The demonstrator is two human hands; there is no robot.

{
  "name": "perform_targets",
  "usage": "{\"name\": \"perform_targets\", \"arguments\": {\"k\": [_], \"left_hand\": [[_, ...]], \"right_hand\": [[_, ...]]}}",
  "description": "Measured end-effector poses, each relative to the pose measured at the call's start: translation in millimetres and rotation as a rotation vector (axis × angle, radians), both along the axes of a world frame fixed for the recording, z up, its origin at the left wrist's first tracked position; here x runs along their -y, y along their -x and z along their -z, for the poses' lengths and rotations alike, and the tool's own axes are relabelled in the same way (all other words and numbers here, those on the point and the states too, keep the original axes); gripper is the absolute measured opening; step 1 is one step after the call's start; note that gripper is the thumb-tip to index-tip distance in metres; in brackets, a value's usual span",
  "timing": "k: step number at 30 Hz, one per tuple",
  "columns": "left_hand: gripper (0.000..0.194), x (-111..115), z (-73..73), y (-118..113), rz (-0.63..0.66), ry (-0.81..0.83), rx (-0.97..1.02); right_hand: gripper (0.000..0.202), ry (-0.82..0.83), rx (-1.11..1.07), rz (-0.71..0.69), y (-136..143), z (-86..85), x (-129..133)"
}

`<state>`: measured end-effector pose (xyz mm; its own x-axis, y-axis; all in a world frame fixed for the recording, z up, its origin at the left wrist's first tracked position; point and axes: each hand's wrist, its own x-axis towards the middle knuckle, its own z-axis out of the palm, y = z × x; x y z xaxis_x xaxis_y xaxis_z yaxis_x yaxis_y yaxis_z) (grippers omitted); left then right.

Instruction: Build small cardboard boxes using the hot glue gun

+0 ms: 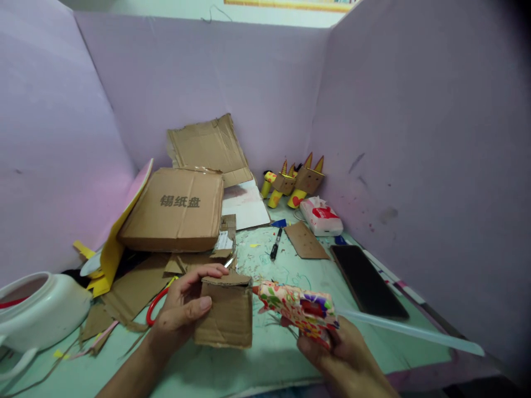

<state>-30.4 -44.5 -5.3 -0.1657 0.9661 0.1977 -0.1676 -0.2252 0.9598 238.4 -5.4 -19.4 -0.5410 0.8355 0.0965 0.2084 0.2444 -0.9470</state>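
A small box folded from brown cardboard (226,318) is held up over the table by my left hand (182,304), thumb on its front face and fingers over its top edge. My right hand (336,354) is closed round the handle of a hot glue gun (296,307) wrapped in a colourful pattern. The gun's red nozzle is at the upper right edge of the box; whether it touches I cannot tell. A long translucent glue stick (409,330) sticks out of the gun's back, toward the right.
A large flat cardboard box (174,213) and cardboard scraps lie on the left, beside red-handled scissors (155,304) and a white pot (53,304). Farther back are a black pen (276,244), a cardboard piece (306,241), tissues (321,216) and cardboard animal figures (306,179). A phone (367,282) lies right.
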Motion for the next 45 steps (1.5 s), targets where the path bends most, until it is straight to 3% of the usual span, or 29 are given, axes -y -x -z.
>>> {"name": "perform_targets", "arguments": {"k": [4, 20, 27, 40, 45], "left_hand": [[0.036, 2.0, -0.1, 0.2, 0.011, 0.001, -0.010], [0.034, 1.3, 1.8, -0.1, 0.001, -0.006, -0.053], [0.033, 0.5, 3.1, 0.6, 0.006, -0.060, -0.073], [0.031, -0.7, 2.1, 0.9, -0.017, -0.172, -0.186], [0.031, 1.0, 3.6, 0.2, -0.038, -0.136, -0.215]], "right_hand": [[0.038, 0.012, -0.082, 0.032, 6.2, -3.8, 3.0], [0.041, 0.142, -0.043, 0.043, 8.5, -3.4, 6.7], [0.039, 0.041, 0.015, 0.026, 5.6, -1.0, 3.4], [0.035, 0.037, 0.014, 0.069, 8.1, -8.7, 8.8], [0.031, -0.005, 0.062, 0.068, 11.3, -6.7, 10.8]]}}
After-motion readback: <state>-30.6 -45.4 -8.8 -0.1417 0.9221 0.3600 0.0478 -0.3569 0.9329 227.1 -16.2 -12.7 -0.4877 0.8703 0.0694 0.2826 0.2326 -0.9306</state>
